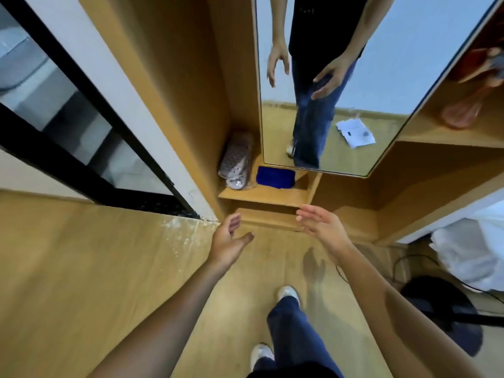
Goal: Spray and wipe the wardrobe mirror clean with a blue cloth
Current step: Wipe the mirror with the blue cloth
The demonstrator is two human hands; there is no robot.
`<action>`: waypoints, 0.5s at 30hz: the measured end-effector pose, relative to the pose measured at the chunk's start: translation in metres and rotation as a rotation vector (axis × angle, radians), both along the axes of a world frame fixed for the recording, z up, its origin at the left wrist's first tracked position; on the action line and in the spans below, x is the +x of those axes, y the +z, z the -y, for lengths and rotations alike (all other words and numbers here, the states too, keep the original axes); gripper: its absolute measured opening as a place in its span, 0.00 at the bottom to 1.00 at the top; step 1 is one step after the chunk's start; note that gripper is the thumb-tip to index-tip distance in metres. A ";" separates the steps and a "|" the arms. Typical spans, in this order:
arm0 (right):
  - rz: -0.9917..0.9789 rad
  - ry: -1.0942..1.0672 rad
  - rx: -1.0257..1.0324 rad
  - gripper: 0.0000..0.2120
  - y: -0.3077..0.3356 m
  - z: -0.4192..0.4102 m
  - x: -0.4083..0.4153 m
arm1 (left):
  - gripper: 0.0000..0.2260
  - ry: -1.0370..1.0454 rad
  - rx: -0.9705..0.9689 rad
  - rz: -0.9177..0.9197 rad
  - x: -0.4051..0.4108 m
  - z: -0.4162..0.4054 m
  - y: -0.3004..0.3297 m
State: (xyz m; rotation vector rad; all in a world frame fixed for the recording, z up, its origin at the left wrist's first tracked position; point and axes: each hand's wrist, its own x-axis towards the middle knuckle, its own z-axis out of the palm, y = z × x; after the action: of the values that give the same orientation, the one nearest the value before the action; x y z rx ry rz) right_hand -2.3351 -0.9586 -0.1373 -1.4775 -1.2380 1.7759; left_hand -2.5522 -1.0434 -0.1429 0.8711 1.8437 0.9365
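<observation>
Both your hands are out in front over the wood floor [81, 268], empty: left hand [227, 241] with fingers loosely spread, right hand [323, 227] with fingers straight and relaxed. The blue cloth [275, 177] lies folded on the low shelf [261, 195] just below the mirror [381, 64], beside a pair of slippers [236, 162]. No spray bottle spotted.

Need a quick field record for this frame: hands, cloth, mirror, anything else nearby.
left hand: open, empty, reaching forward
right hand: open, empty, fingers straight
folded blue cloth: lying on the low wooden shelf below the mirror, untouched
tall wardrobe mirror: upright, reflects the person
pale patterned slippers: left of the cloth, on the same shelf
spray bottle: not visible
</observation>
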 end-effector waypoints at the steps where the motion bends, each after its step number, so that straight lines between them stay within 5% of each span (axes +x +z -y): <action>1: 0.001 -0.005 -0.014 0.19 -0.003 -0.005 -0.003 | 0.26 0.007 -0.008 0.002 -0.004 -0.006 -0.003; 15: 0.042 -0.087 -0.186 0.17 -0.061 -0.114 -0.042 | 0.26 0.027 -0.057 0.004 -0.057 -0.129 -0.061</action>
State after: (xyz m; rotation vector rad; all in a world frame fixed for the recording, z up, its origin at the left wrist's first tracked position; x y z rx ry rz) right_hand -2.3772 -0.8448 -0.1979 -1.6538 -1.0349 1.8516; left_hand -2.6094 -0.9148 -0.2035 0.8106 1.8735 0.8970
